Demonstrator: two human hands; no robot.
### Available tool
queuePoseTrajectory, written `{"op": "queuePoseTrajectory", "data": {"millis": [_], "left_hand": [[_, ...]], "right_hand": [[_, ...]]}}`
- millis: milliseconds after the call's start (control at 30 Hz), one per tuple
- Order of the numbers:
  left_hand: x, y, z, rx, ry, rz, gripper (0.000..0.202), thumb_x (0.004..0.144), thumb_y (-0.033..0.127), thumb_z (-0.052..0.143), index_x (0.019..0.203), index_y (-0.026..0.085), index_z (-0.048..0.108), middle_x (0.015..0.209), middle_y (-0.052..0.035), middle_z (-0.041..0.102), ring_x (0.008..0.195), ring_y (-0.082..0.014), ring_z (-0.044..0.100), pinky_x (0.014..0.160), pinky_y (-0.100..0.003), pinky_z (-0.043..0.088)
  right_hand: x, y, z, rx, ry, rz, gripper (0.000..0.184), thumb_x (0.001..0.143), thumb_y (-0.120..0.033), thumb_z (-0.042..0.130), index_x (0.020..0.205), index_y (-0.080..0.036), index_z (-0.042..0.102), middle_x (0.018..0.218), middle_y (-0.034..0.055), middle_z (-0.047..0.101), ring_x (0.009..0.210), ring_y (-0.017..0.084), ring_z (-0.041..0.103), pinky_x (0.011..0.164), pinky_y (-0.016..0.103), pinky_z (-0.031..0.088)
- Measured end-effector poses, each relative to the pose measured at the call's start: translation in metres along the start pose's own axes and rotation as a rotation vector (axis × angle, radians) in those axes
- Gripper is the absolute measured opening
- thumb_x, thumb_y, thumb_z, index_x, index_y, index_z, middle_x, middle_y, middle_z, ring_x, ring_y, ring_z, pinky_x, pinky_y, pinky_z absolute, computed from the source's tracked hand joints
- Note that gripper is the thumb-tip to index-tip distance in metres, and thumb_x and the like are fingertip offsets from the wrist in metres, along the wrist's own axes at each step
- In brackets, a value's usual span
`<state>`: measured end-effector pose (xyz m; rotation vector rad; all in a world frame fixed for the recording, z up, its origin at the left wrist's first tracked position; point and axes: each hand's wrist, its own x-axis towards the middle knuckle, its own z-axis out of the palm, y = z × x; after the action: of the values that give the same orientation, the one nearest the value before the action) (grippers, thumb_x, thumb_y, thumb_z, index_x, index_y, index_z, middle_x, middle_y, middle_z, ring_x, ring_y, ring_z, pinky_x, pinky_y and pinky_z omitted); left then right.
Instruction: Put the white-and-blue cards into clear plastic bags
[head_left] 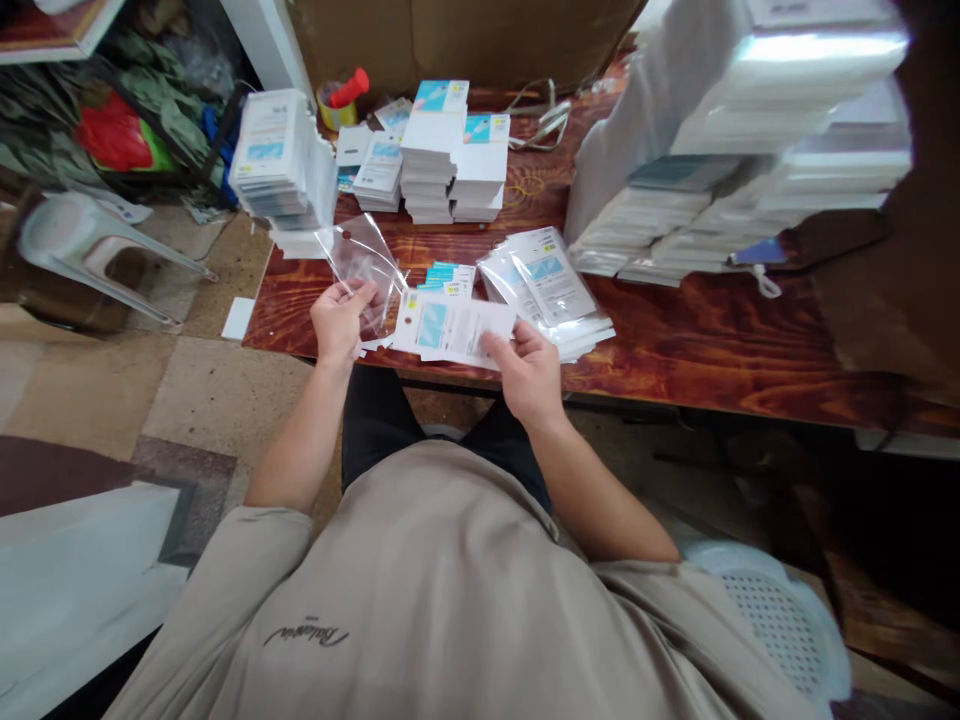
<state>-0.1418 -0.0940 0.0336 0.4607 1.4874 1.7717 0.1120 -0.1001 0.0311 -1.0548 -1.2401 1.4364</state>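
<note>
My left hand (341,318) pinches a clear plastic bag (369,255) near its lower edge, and the bag stands up tilted above the table. Between thumb and fingers, my right hand (529,368) grips a white printed card (457,328) with a blue panel. The card's left end comes close to the bag; whether they touch I cannot tell. Behind the card lie several small blue-and-white cards (450,278), partly covered by it. Just beyond my right hand is a pile of bagged cards (551,280) in shiny clear plastic.
Stacks of cards (431,165) stand at the table's back, with another stack (274,165) at the left. Tall piles of plastic-wrapped packs (720,130) rise on the right of the wooden table (720,335). A white stool (97,240) is on the floor at left.
</note>
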Motion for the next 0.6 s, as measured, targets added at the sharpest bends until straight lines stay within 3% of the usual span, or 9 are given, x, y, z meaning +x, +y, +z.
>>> {"op": "queuePoseTrajectory", "data": {"millis": [100, 267, 433, 533, 600], "left_hand": [[-0.009, -0.002, 0.004, -0.035, -0.051, 0.016, 0.029, 0.074, 0.024, 0.09, 0.089, 0.02, 0.066, 0.082, -0.0028, 0.075, 0.077, -0.0162, 0.075, 0.078, -0.032, 0.065], [-0.024, -0.003, 0.012, -0.02, -0.092, 0.01, 0.035, 0.071, 0.028, 0.093, 0.089, 0.019, 0.064, 0.082, -0.0033, 0.074, 0.078, -0.0177, 0.076, 0.08, -0.035, 0.065], [-0.037, -0.008, 0.018, 0.024, -0.11, -0.031, 0.045, 0.065, 0.036, 0.096, 0.091, 0.018, 0.065, 0.086, -0.0046, 0.076, 0.072, -0.0176, 0.075, 0.06, -0.027, 0.059], [-0.042, -0.009, 0.017, 0.042, -0.159, -0.028, 0.049, 0.065, 0.041, 0.096, 0.094, 0.018, 0.065, 0.091, -0.0055, 0.077, 0.072, -0.0184, 0.075, 0.058, -0.027, 0.058], [-0.041, -0.005, 0.013, 0.039, -0.176, -0.027, 0.052, 0.062, 0.043, 0.098, 0.095, 0.018, 0.066, 0.091, -0.0054, 0.078, 0.073, -0.0197, 0.076, 0.058, -0.027, 0.059]], "right_hand": [[-0.004, 0.008, 0.004, 0.057, -0.066, 0.161, 0.049, 0.079, -0.057, 0.082, 0.11, -0.021, 0.07, 0.093, 0.0048, 0.08, 0.071, 0.022, 0.075, 0.052, 0.034, 0.065], [0.003, 0.02, 0.01, 0.085, 0.089, 0.041, 0.049, 0.082, -0.061, 0.078, 0.109, -0.022, 0.065, 0.096, 0.0045, 0.079, 0.079, 0.021, 0.076, 0.059, 0.032, 0.068], [0.005, 0.026, 0.031, 0.1, 0.183, -0.001, 0.055, 0.081, -0.069, 0.077, 0.108, -0.023, 0.063, 0.098, 0.0047, 0.078, 0.078, 0.02, 0.074, 0.06, 0.03, 0.066], [0.003, 0.024, 0.031, 0.103, 0.084, 0.01, 0.058, 0.081, -0.072, 0.075, 0.112, -0.023, 0.066, 0.106, 0.0063, 0.078, 0.079, 0.02, 0.075, 0.059, 0.03, 0.064], [0.002, 0.021, 0.018, 0.071, -0.128, 0.029, 0.056, 0.083, -0.07, 0.075, 0.111, -0.022, 0.07, 0.098, 0.0061, 0.079, 0.072, 0.019, 0.074, 0.056, 0.029, 0.061]]}}
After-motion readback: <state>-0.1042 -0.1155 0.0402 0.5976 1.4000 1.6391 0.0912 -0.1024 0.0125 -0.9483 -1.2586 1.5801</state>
